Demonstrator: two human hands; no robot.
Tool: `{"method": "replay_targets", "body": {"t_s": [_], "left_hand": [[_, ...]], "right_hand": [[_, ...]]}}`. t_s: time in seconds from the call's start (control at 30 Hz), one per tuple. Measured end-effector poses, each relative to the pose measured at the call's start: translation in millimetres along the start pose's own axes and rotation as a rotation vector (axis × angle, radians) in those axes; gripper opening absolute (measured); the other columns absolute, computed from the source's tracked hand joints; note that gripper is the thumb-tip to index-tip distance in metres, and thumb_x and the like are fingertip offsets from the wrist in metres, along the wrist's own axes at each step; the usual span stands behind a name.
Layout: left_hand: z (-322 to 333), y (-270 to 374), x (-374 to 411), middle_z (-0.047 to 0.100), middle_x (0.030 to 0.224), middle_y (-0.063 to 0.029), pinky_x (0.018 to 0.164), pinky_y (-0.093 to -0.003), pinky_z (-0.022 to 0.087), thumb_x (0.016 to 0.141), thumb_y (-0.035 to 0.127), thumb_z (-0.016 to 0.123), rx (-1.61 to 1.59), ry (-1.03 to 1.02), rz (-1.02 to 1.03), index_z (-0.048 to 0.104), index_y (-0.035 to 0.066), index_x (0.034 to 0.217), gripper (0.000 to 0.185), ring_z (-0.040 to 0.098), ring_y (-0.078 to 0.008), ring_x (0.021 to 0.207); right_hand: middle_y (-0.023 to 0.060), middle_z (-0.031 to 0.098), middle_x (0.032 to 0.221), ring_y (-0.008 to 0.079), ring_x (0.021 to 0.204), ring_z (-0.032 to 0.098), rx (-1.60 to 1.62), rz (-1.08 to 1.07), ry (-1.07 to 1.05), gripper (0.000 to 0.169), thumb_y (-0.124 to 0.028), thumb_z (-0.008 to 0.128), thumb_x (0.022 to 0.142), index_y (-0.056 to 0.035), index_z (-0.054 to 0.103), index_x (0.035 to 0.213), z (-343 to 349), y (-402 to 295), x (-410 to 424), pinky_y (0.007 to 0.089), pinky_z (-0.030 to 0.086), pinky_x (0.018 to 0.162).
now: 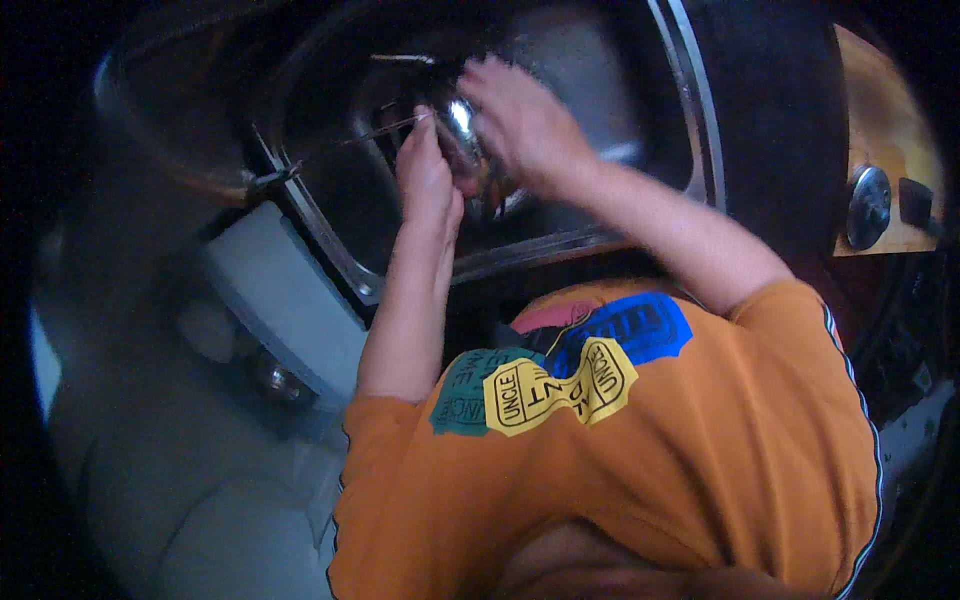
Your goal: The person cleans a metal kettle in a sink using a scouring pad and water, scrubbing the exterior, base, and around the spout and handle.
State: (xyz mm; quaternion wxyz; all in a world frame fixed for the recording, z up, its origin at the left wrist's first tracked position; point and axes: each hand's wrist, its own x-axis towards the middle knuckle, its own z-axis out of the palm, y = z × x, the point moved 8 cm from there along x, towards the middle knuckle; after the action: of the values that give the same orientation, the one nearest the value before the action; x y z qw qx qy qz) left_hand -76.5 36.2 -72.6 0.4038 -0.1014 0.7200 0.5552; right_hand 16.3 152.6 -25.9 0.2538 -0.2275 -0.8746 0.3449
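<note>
My left hand (429, 169) grips a shiny metal vessel (459, 131) from its left side, with the thumb up at its edge. The vessel is tilted above a metal sink basin (600, 67). On its other side is my right hand (525, 124), blurred, with bent fingers at or just over the metal; whether it holds anything does not show. A thin rod-like shape (352, 140) runs from the sink's left rim to near my left thumb; its kind is unclear. Below the vessel, between my hands, lie small blurred shapes that I cannot make out.
The sink's raised metal rim (701, 97) curves round at the right. Beyond it, a wooden board (885, 97) bears a round metal object (870, 206) and a dark flat piece (916, 202). Left of the sink is a pale flat surface (285, 281), with a shiny rounded object (279, 379) lower down.
</note>
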Motion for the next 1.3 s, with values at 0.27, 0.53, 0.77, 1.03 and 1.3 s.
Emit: {"method": "replay_targets", "body": {"t_s": [0.27, 0.53, 0.77, 1.03, 1.3], "left_hand": [[16.6, -7.0, -15.5, 0.064, 0.098, -0.0065, 0.077, -0.0353, 0.052, 0.101, 0.040, 0.045, 0.110, -0.093, 0.030, 0.060, 0.005, 0.106, 0.039, 0.062, -0.0181, 0.087], [-1.5, -13.2, -4.1, 0.059, 0.120, -0.0094, 0.096, -0.0374, 0.045, 0.101, 0.040, 0.045, -0.063, -0.106, -0.019, 0.055, 0.003, 0.124, 0.044, 0.055, -0.0206, 0.111], [-17.9, -6.5, -7.5, 0.057, 0.124, -0.0107, 0.098, -0.0397, 0.044, 0.101, 0.042, 0.044, -0.027, -0.037, -0.053, 0.053, 0.003, 0.126, 0.048, 0.054, -0.0231, 0.114], [-4.1, -1.0, -6.0, 0.063, 0.110, -0.0076, 0.090, -0.0383, 0.047, 0.100, 0.041, 0.048, -0.033, -0.048, -0.028, 0.059, 0.006, 0.115, 0.040, 0.058, -0.0219, 0.102], [-27.6, 2.1, 8.7, 0.056, 0.126, -0.0098, 0.102, -0.0411, 0.040, 0.100, 0.041, 0.046, -0.114, 0.010, -0.032, 0.051, 0.006, 0.128, 0.045, 0.051, -0.0245, 0.120]], "right_hand": [[0.0172, 0.052, 0.135, 0.0366, 0.121, 0.051, 0.051, 0.227, -0.322, 0.042, -0.034, 0.044, 0.097, -0.0066, 0.057, 0.126, 25.2, 50.0, 44.7, 0.0444, 0.043, 0.101], [0.0165, 0.063, 0.116, 0.0352, 0.105, 0.061, 0.031, 0.325, -0.509, 0.033, -0.029, 0.048, 0.096, -0.0075, 0.061, 0.117, 50.3, 49.4, 38.2, 0.0430, 0.049, 0.092], [0.0181, 0.057, 0.125, 0.0349, 0.120, 0.051, 0.133, 0.008, -0.121, 0.030, -0.015, 0.054, 0.087, -0.0038, 0.063, 0.114, -3.8, -17.7, 0.0, 0.0433, 0.041, 0.103], [0.0172, 0.064, 0.111, 0.0357, 0.094, 0.064, 0.010, 0.429, -0.457, 0.032, -0.029, 0.056, 0.091, -0.0043, 0.061, 0.111, 92.7, 181.0, -5.6, 0.0447, 0.053, 0.078], [0.0139, 0.064, 0.109, 0.0277, 0.100, 0.063, 0.374, 0.567, -0.094, 0.032, -0.031, 0.063, 0.091, -0.0047, 0.063, 0.110, 2.8, 100.2, 7.7, 0.0350, 0.050, 0.086]]}}
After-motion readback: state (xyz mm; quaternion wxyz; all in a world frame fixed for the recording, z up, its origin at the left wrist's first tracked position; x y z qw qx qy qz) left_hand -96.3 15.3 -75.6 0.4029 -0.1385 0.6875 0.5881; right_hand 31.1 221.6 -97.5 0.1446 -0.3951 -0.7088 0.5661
